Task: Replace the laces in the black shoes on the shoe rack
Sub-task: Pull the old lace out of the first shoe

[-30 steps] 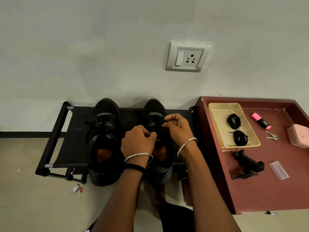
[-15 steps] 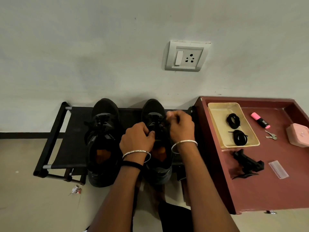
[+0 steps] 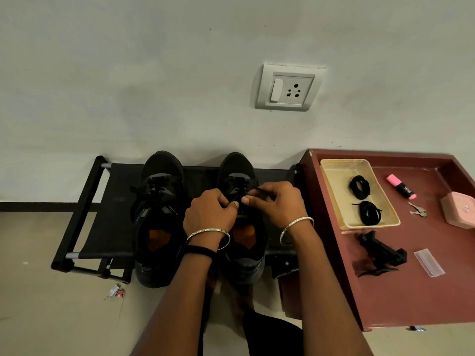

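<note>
Two black shoes stand side by side on the black shoe rack [image 3: 102, 222], toes to the wall. The left shoe [image 3: 158, 217] still has its lace tied. Both hands work over the tongue of the right shoe [image 3: 237, 170]. My left hand [image 3: 209, 211] pinches the lace near the eyelets. My right hand [image 3: 276, 204] holds a black lace end [image 3: 254, 189] between thumb and fingers. Two coiled black laces [image 3: 359, 185] [image 3: 370, 213] lie in a beige tray [image 3: 334, 176] on the maroon table.
The maroon table [image 3: 411, 299] stands to the right of the rack with a pink highlighter [image 3: 401, 185], keys [image 3: 417, 209], a pink box [image 3: 460, 209], a black clip-like holder [image 3: 380, 253] and a clear plastic bag [image 3: 428, 262]. A wall socket [image 3: 286, 87] sits above. Litter [image 3: 115, 292] lies on the floor.
My right hand has shifted right and turned, drawing a lace end out from the right shoe. My left hand has stayed on the shoe's tongue with small finger movement.
</note>
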